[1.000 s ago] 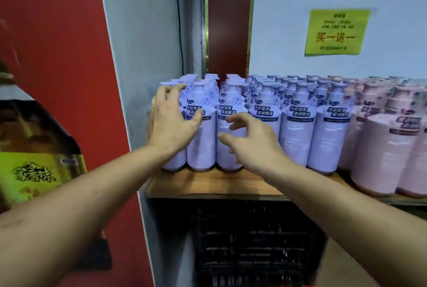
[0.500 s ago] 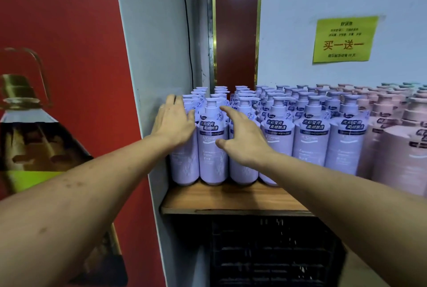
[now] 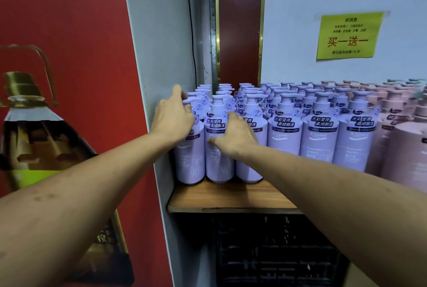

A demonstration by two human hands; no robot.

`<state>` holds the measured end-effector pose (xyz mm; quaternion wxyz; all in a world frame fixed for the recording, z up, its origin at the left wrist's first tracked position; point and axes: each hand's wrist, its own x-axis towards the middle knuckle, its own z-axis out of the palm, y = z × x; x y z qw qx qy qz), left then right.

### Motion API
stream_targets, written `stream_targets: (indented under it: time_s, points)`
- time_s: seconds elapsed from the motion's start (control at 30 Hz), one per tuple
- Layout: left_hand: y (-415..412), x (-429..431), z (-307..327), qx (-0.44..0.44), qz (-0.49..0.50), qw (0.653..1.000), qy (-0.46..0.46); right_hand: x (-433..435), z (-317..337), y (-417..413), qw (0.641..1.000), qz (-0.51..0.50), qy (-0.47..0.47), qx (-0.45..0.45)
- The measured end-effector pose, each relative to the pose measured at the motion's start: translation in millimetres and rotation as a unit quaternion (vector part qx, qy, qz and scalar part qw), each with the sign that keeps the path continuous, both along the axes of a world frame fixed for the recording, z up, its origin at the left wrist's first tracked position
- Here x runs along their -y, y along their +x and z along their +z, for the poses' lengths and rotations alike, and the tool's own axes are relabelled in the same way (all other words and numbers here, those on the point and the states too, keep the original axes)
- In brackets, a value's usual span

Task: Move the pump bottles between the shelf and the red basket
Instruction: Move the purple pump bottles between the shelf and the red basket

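Taking bottles off the front row looks to be the step in hand, and the tight packing is the difficulty. Hard against the grey pillar (image 3: 159, 55), the left hand (image 3: 172, 120) has its fingers curled about the pump head of the first bottle (image 3: 190, 159), the one touching the pillar. That is a poor place to lift from, since a pump head may turn or pull up. A lower hold round the neck or shoulder would be safer, followed by a straight upward draw so the base clears its neighbours.

One place out from the pillar, the right hand (image 3: 234, 135) lies spread on the second bottle (image 3: 218, 161), with its thumb across the label and its fingers fairly straight toward the gap before the third bottle (image 3: 248, 168). It has not closed. It should push the fingers deeper into that gap, then clasp the body firmly. I judge these smooth plastic bottles to be slippery and heavy if full.

Further from the pillar, the remaining purple pump bottles (image 3: 318, 129) stand upright in close ranks on the wooden shelf (image 3: 231, 196), with the pink bottles (image 3: 404, 143) farthest out. Tilting either bottle sideways could topple a row. The red basket is not in view.
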<state>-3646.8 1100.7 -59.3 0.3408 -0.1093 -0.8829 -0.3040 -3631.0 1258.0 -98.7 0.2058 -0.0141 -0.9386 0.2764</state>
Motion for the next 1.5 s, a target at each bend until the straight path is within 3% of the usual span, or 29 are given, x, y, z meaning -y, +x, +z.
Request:
stream_targets:
  time_s: [0.23,0.5,0.7,0.83,1.13,1.33,1.5]
  points:
    - [6,0,-2,0.062,-0.015,0.998,0.011,3,0,-5,0.998,-0.044,0.046,-0.007]
    - [44,15,-30,0.054,-0.117,0.99,0.059,4,-2,1,0.999,-0.022,-0.002,-0.024]
    - [66,20,-30,0.053,-0.082,0.991,0.094,5,-7,24,0.997,-0.005,-0.007,-0.078]
    - [62,11,-16,0.076,-0.077,0.99,0.086,-11,-10,38,0.993,0.012,-0.066,-0.093]
    - [30,-2,-18,0.173,-0.122,0.947,0.242,-30,-35,47,0.986,0.046,-0.118,-0.106]
    - [37,5,-61,0.084,-0.18,0.907,0.372,-19,-72,52,0.975,0.022,-0.2,-0.098]
    - [45,-3,-116,0.079,-0.167,0.924,0.335,-5,-99,51,0.971,-0.04,-0.216,-0.092]
